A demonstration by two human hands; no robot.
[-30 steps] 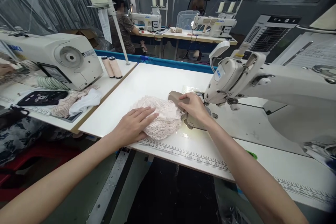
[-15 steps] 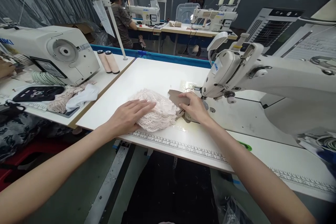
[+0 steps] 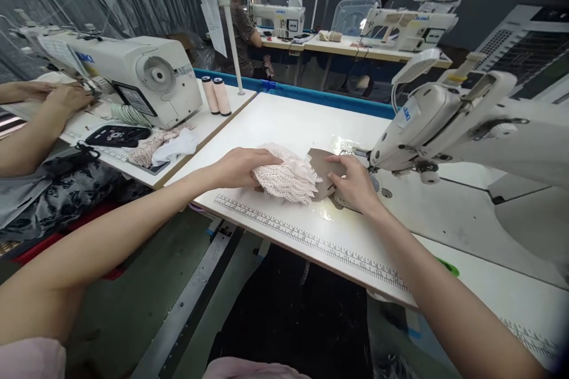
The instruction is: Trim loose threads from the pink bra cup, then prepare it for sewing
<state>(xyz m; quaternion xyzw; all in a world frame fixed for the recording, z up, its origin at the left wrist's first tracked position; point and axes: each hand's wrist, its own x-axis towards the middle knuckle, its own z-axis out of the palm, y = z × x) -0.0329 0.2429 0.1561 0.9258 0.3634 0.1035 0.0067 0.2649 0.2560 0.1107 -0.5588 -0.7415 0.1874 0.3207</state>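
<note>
My left hand (image 3: 240,167) is closed around the left end of a stack of pale pink lace pieces (image 3: 288,182), thumb hidden and fingers over the top. The stack's scalloped, holed edges face the front and right. My right hand (image 3: 355,185) grips the right side of a flat brown card piece (image 3: 320,167), its index finger and thumb on it. The card's left part touches or lies under the lace. Just right of that hand stands the sewing machine head (image 3: 413,121), partly over the card's far side.
A printed ruler (image 3: 306,237) runs along the table's front edge. A green-handled tool (image 3: 448,266) lies at right. On the left table are another sewing machine (image 3: 142,80), two thread cones (image 3: 216,96), a phone (image 3: 118,136), cloth scraps (image 3: 164,145) and a co-worker's hands (image 3: 66,95).
My left hand has gone from lying flat on the lace to gripping its left end. The view has turned left, bringing a co-worker's hands into sight. My right hand stays at the card.
</note>
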